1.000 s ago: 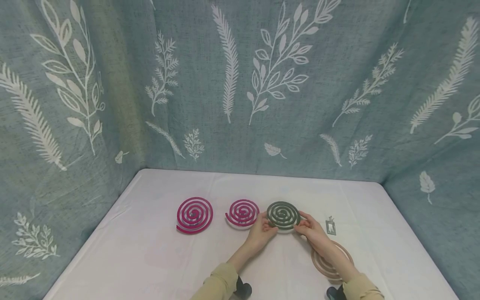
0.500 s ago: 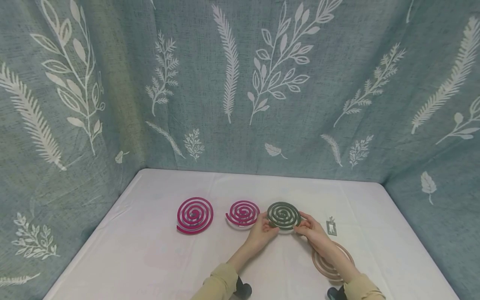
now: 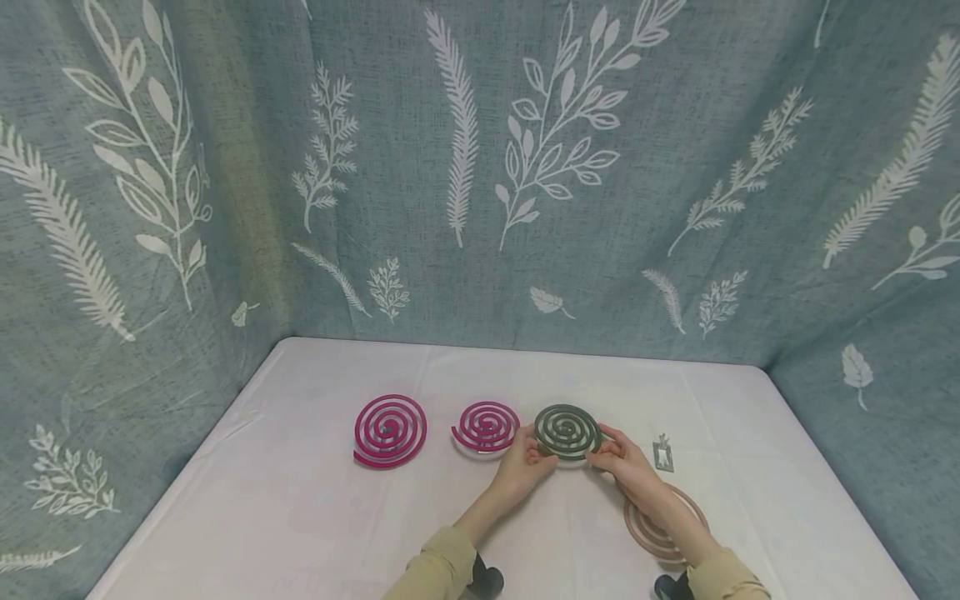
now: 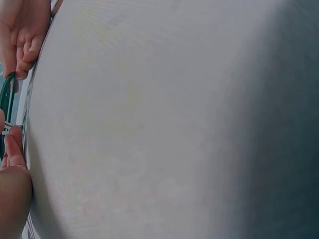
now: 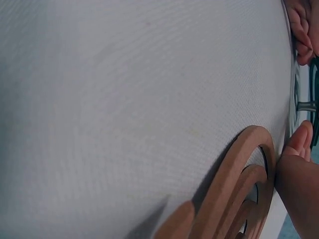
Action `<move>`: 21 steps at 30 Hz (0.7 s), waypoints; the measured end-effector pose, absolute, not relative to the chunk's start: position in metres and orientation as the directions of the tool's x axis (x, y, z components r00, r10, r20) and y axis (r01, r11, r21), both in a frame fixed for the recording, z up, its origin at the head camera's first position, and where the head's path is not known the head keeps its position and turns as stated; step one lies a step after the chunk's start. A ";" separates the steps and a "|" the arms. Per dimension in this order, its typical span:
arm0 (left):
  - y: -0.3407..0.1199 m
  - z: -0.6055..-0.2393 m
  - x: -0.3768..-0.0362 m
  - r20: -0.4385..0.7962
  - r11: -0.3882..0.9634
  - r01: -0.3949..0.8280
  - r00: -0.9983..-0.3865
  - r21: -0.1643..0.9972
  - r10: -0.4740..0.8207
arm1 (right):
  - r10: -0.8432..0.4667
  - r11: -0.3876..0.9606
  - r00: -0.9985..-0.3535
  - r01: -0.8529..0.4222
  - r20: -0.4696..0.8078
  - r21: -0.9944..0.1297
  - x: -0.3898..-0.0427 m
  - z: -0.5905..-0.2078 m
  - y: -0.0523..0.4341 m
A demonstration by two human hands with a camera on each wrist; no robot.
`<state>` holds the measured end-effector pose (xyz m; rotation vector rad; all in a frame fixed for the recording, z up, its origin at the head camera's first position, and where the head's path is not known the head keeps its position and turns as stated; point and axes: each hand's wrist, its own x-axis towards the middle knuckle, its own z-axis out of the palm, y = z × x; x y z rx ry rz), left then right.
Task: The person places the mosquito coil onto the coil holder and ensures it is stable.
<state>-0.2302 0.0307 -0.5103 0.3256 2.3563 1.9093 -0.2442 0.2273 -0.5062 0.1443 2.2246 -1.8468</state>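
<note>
From the head camera we see a white table [image 3: 300, 517] closed in by blue-green cloth with a white leaf print [image 3: 480, 167]. Just below the middle of the frame sits the dark green coil [image 3: 567, 431], resting on a white dish whose rim peeks out under it. Our left hand [image 3: 525, 469] has its fingers curled onto the coil's left edge, and our right hand [image 3: 628, 468] pinches the right edge, so both are clamped on the same coil. To its left lies a small magenta coil [image 3: 486, 426], just beside it, and farther left a larger magenta coil [image 3: 389, 430]. A tan coil [image 3: 647, 533] lies lower right, partly under the right forearm. A small metal stand [image 3: 661, 452] lies flat just right of the right hand.

Over to the left wrist view: mostly white tablecloth fills the frame. At the far left edge we catch a sliver of the dark green coil [image 4: 7, 97], with the left hand [image 4: 12, 184] at lower left touching it and the right hand [image 4: 22, 35] at upper left.

Now the right wrist view: the tan coil [image 5: 239, 194] curves across the lower right, the right hand [image 5: 296, 174] beside it, and the left hand [image 5: 301, 30] at the upper right corner. The green coil [image 5: 314, 99] shows only as a dark strip at the right edge.
</note>
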 end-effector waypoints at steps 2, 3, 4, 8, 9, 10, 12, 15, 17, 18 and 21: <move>0.030 -0.507 -0.229 0.061 0.191 0.105 -0.973 0.976 0.223 | -0.081 0.189 -0.965 0.231 -0.250 -0.954 -0.244 -0.506 0.227; 0.030 -0.505 -0.229 0.059 0.186 0.102 -0.973 0.977 0.224 | -0.081 0.188 -0.965 0.231 -0.250 -0.955 -0.244 -0.506 0.227; 0.030 -0.504 -0.229 0.059 0.184 0.102 -0.972 0.978 0.225 | -0.082 0.192 -0.965 0.230 -0.249 -0.954 -0.244 -0.506 0.227; 0.030 -0.504 -0.229 0.054 0.173 0.094 -0.973 0.981 0.223 | -0.081 0.194 -0.965 0.229 -0.248 -0.954 -0.244 -0.507 0.227; 0.031 -0.506 -0.229 0.055 0.180 0.096 -0.974 0.979 0.222 | -0.082 0.194 -0.965 0.228 -0.247 -0.954 -0.244 -0.508 0.227; 0.031 -0.507 -0.230 0.058 0.185 0.100 -0.974 0.978 0.220 | -0.081 0.193 -0.966 0.227 -0.246 -0.955 -0.244 -0.508 0.227; 0.031 -0.510 -0.231 0.065 0.190 0.107 -0.974 0.976 0.215 | -0.082 0.190 -0.966 0.225 -0.244 -0.956 -0.244 -0.508 0.227; 0.032 -0.514 -0.233 0.074 0.188 0.114 -0.975 0.975 0.210 | -0.083 0.184 -0.967 0.223 -0.241 -0.957 -0.244 -0.507 0.227; 0.032 -0.516 -0.234 0.080 0.185 0.119 -0.975 0.976 0.207 | -0.086 0.184 -0.967 0.222 -0.240 -0.958 -0.243 -0.507 0.227; 0.032 -0.516 -0.234 0.084 0.183 0.122 -0.975 0.975 0.206 | -0.086 0.178 -0.967 0.223 -0.241 -0.958 -0.243 -0.506 0.226; 0.032 -0.516 -0.234 0.089 0.178 0.125 -0.976 0.976 0.201 | -0.090 0.178 -0.967 0.218 -0.236 -0.960 -0.242 -0.506 0.227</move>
